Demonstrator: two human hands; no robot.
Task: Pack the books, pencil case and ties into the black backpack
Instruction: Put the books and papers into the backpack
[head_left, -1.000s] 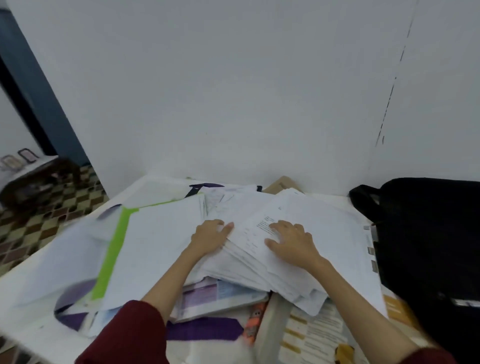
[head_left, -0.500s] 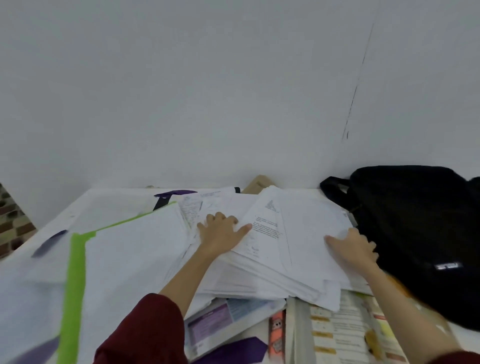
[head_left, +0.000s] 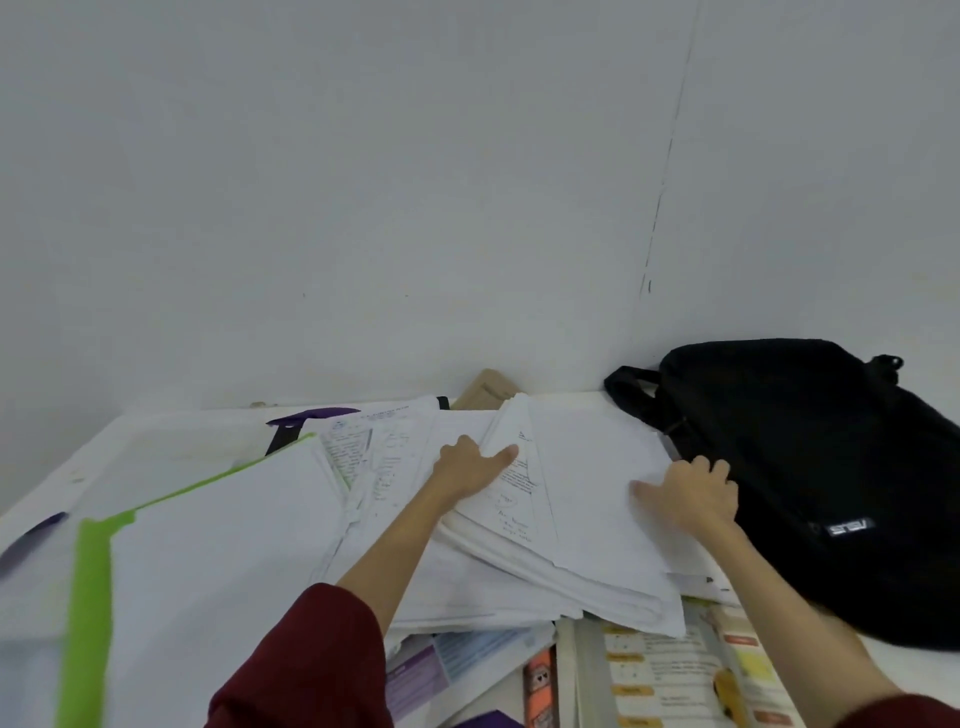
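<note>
A thick stack of white papers lies in the middle of the table over several books. My left hand holds its left edge, thumb on the top sheet, and that edge is lifted a little. My right hand grips the right edge, fingers curled over it, close to the black backpack. The backpack lies on its side against the wall at the right; I cannot tell whether it is unzipped. A colourful open book and a purple-and-blue book stick out below the stack, with an orange object between them.
A large white sheet with a green border covers the left of the table. A purple item with a black strap and a brown cardboard piece lie at the back by the white wall.
My right hand slid from the middle of the stack to its right edge beside the backpack. My left hand stayed at the left edge, which now lifts. The view turned right.
</note>
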